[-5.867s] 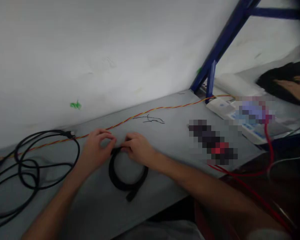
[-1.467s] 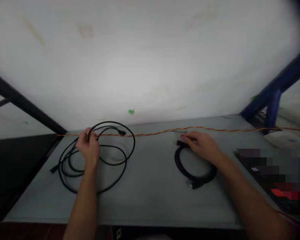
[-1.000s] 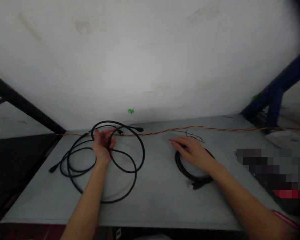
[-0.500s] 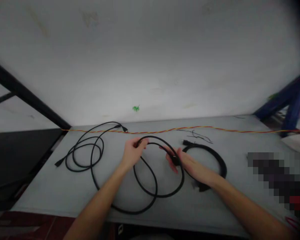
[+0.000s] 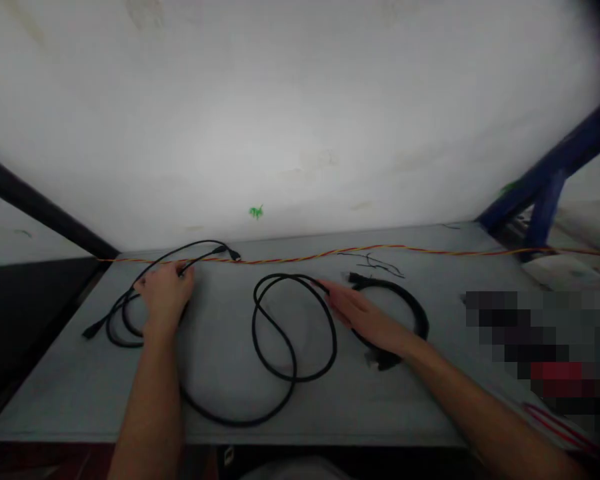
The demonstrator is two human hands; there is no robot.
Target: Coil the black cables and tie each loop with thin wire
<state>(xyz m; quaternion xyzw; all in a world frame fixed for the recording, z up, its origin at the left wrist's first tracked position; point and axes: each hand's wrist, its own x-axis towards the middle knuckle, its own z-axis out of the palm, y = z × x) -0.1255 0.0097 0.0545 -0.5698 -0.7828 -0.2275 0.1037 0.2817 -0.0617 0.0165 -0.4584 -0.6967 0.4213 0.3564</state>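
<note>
We have a broad grey surface (image 5: 220, 333) against the wall, with a twisted red-and-yellow wire (image 5: 395, 247) crossing near its back edge. The long cable (image 5: 245, 423) spans the left and middle of the surface, in a wide bend towards us and a double loop short of the right side. We judge it light, springy and tough, smooth enough to slide through a loose grip and stiff enough to fight a tight bend. Beside it on the left, the second cable (image 5: 205, 241) should handle the same way; the coil (image 5: 421, 320) on the right looks firmer, best taken across its bundled strands. Our left hand (image 5: 165, 293) has its grip clamped on the long cable just below its plug (image 5: 221, 249), while our right hand (image 5: 360, 313) reaches over the coil and meets the long cable's other end; whether that grip is closed we cannot tell. We would hold the cable just behind its plugs, sparing the necks. Smallest are the thin black strands (image 5: 387, 268) behind the coil, soft and easily bent.
</note>
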